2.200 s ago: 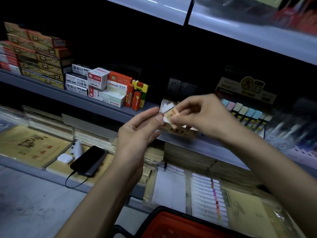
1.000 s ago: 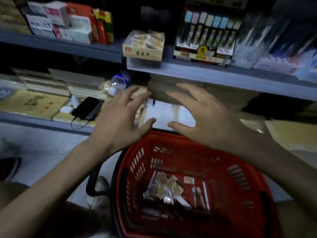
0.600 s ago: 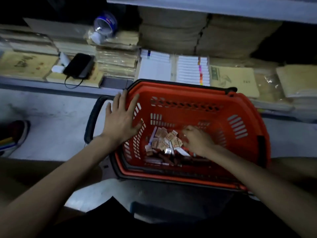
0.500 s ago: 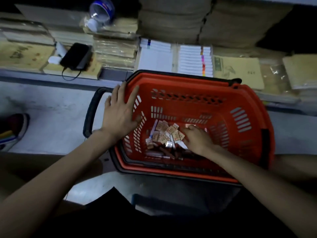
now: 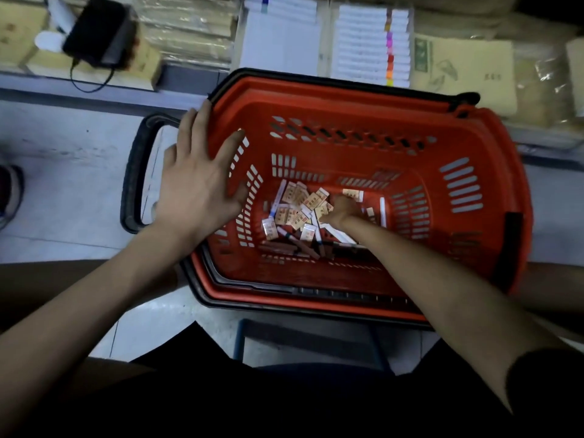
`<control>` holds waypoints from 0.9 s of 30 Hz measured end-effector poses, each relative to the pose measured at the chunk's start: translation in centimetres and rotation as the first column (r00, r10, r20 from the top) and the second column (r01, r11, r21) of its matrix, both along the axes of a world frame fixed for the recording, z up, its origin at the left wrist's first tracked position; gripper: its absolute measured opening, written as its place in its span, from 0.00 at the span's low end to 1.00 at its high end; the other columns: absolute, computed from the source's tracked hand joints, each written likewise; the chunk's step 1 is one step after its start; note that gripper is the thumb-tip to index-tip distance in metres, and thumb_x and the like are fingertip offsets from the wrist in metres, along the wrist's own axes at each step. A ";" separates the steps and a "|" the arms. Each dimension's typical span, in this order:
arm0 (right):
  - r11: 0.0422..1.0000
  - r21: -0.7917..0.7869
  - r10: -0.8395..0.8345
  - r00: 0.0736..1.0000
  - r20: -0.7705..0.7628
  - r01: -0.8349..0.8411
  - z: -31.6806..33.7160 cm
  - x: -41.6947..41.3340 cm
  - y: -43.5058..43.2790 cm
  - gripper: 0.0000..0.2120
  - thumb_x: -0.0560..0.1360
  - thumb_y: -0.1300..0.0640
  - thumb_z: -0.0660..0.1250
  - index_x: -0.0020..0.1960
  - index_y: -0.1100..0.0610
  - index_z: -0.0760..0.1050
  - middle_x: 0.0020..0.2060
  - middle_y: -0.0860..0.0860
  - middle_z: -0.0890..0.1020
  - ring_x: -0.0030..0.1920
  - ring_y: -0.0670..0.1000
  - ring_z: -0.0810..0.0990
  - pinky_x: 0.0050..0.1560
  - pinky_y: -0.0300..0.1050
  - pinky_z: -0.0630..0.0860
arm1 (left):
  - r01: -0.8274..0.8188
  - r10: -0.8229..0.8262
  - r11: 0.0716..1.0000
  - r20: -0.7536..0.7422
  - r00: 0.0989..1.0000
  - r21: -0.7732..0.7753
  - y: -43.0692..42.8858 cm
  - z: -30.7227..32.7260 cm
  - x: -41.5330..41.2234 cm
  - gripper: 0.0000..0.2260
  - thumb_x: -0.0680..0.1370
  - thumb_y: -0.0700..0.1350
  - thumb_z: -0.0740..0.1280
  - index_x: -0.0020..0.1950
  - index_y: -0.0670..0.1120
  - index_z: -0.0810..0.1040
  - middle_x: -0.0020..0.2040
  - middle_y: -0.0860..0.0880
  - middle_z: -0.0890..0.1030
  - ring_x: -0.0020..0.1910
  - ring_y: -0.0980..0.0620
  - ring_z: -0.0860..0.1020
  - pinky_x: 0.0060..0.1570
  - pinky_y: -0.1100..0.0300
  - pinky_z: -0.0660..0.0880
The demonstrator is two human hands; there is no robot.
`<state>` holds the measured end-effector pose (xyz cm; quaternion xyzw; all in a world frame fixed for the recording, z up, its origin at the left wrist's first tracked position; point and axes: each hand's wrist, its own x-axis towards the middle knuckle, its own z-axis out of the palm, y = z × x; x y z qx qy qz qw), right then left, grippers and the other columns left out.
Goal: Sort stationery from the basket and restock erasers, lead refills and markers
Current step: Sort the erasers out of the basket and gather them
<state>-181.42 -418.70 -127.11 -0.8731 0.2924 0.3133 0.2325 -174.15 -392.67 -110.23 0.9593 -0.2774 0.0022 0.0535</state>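
Left hand (image 5: 197,188) lies flat and spread on the basket (image 5: 493,147) rim; right hand (image 5: 343,208) digs among the erasers (image 5: 295,207) beneath it — grip unclear. Mixed pile — a hasty pinch might lift the wrong piece.

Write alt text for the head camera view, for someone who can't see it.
Seen from above, a person's right hand digs into a pile of small stationery packets at the bottom of a red basket, while the left hand rests flat on its left rim. Behind the basket, a low shelf holds stacked paper goods.
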 end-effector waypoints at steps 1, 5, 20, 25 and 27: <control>1.000 -0.016 0.016 1.000 -0.012 -0.016 -0.3 0.2 -0.1 0.28 0.72 0.51 0.79 0.67 0.61 0.75 0.65 0.59 0.79 0.61 0.61 0.80 0.51 0.47 0.76 | -0.003 0.003 1.000 -0.002 1.000 -0.002 0.0 0.0 0.1 0.35 0.73 0.56 0.70 0.78 0.50 0.65 0.82 0.38 0.51 0.80 0.35 0.52 0.67 0.34 0.66; 0.995 -0.064 0.079 0.996 -0.043 -0.082 -1.1 0.5 -0.1 0.23 0.71 0.51 0.78 0.61 0.60 0.77 0.60 0.58 0.81 0.57 0.59 0.82 0.48 0.47 0.78 | -0.006 0.006 1.000 -0.006 1.000 -0.001 -0.3 0.0 0.7 0.33 0.73 0.55 0.70 0.77 0.49 0.67 0.82 0.38 0.51 0.81 0.35 0.52 0.68 0.33 0.66; 0.999 0.045 0.014 0.997 0.077 -0.018 -0.7 0.7 -2.3 0.19 0.71 0.55 0.77 0.32 0.55 0.68 0.31 0.51 0.72 0.35 0.52 0.74 0.30 0.45 0.61 | 0.018 -0.019 1.000 0.043 0.999 0.023 -0.7 0.1 1.4 0.30 0.74 0.55 0.69 0.75 0.47 0.69 0.81 0.35 0.55 0.80 0.33 0.54 0.76 0.36 0.55; 0.996 0.084 0.026 0.988 0.154 -0.039 3.2 0.6 -2.6 0.11 0.74 0.54 0.77 0.40 0.55 0.76 0.39 0.50 0.79 0.46 0.53 0.78 0.37 0.43 0.68 | 0.037 -0.042 0.997 0.072 0.996 0.073 -0.9 0.6 1.2 0.30 0.76 0.55 0.68 0.75 0.46 0.69 0.80 0.34 0.57 0.80 0.34 0.54 0.77 0.36 0.52; 0.988 0.151 -0.003 0.974 0.224 -0.032 6.0 0.7 -1.9 0.16 0.76 0.56 0.75 0.61 0.63 0.79 0.58 0.56 0.83 0.60 0.57 0.80 0.54 0.45 0.76 | 0.128 -0.135 0.989 0.111 0.985 0.067 -1.0 0.9 1.0 0.28 0.77 0.53 0.67 0.74 0.45 0.70 0.79 0.34 0.60 0.79 0.35 0.57 0.78 0.39 0.54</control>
